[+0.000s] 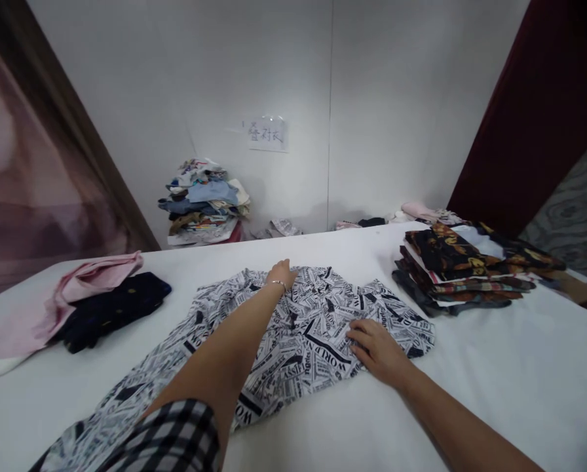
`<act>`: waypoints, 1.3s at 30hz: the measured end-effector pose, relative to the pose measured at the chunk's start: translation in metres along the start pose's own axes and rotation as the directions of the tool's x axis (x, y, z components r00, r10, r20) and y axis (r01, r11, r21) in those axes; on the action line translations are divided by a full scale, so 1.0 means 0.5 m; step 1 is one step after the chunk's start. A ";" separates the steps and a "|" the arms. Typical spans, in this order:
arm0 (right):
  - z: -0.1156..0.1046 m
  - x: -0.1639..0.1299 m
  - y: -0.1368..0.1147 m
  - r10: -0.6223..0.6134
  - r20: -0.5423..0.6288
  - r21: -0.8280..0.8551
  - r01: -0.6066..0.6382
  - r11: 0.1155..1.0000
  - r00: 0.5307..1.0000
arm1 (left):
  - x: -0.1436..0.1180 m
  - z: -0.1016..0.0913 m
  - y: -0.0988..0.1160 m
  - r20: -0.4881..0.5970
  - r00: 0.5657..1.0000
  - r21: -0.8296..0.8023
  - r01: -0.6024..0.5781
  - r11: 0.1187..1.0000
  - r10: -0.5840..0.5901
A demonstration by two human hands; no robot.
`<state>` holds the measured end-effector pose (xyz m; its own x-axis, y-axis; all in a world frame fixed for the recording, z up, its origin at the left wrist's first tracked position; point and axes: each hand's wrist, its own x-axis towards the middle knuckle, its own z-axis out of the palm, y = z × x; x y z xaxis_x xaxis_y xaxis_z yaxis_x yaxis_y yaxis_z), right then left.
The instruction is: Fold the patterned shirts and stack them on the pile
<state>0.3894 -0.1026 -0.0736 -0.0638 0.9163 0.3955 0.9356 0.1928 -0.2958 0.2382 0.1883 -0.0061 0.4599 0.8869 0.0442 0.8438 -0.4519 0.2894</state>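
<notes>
A: Shirt location?

B: Newspaper-print shirt (323, 331) is spread on the white-covered table (529, 387), right in front of the person. Part of it runs toward the near left, below the outstretched left forearm. Some creases.

A: Left hand (280, 275)?

B: Reached across to the shirt's far edge, fingers down at the cloth. Can't tell from here if it's pinching or only resting. (Thin bracelet (278, 284) on that wrist, checked sleeve (175, 432) higher up.)

A: Right hand (376, 347)?

B: On the shirt's right part, by the near edge. Fingers slightly spread and loosely bent, tips on the print. Nothing gripped that I can see.

A: Either side?

B: Left: pink garment (94, 278) partly over a dark navy garment (121, 308), both rumpled. Right: stack of folded garments (475, 286), black leaf-print one (445, 252) on top, just beyond the shirt's sleeve end.

A: Back?

B: Tall heap of clothes (205, 200) past the table's far edge, by the pale wall (382, 98). Handwritten paper sign (268, 135) up there too.
</notes>
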 end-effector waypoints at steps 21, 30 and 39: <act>-0.012 0.008 0.014 0.274 -0.083 0.161 -0.259 0.952 0.958 | -0.188 -0.303 0.032 -0.260 0.950 -0.771 -0.313 0.555 0.174; -0.024 0.010 0.016 0.500 -0.077 0.034 -0.499 0.866 0.862 | -0.433 -0.187 -0.233 0.022 0.961 -0.087 -0.274 0.958 0.277; -0.018 -0.002 0.030 0.470 -0.123 0.227 -0.436 0.871 0.874 | -0.520 -0.120 -0.279 -0.097 0.969 -0.444 0.162 0.881 -0.226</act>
<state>0.4066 -0.1038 -0.0707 0.4266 0.8483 0.3136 0.7635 -0.1519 -0.6277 -0.0158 0.0265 -0.0006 0.2277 0.9712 0.0701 0.6951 -0.2125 0.6868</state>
